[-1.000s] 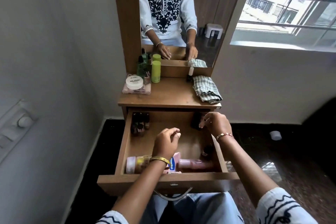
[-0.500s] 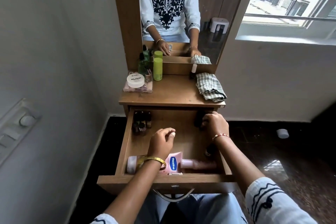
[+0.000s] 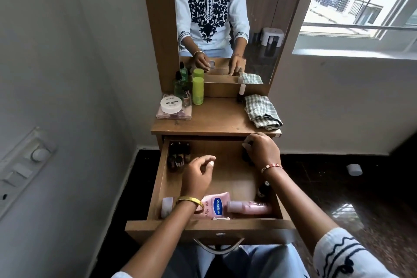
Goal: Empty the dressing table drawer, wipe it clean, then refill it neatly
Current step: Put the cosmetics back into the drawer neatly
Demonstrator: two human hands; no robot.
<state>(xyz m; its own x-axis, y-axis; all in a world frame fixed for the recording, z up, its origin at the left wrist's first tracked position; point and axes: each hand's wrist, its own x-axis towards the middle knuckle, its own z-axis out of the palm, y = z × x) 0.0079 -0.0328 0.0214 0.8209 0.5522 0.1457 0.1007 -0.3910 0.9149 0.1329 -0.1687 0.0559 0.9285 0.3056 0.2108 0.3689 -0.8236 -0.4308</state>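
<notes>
Drawer [image 3: 158, 187] half emptied, both hands inside.
Your left hand [image 3: 198, 174] pinched something small and white; your right hand [image 3: 261, 153] curled over dark bottles at the drawer's back-right corner. Probably glass: grip their bodies.

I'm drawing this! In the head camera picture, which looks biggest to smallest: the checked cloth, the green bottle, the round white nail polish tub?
1. Checked cloth, clearly biggest.
2. Green bottle and round white nail polish tub look about alike: bottle taller, tub wider. I won't rank them.

Matt wood-grain drawer [image 3: 158, 187], glossy pink plastic bottle [image 3: 217, 206], checked cloth [image 3: 261, 111], glossy dark floor [image 3: 361, 198].
</notes>
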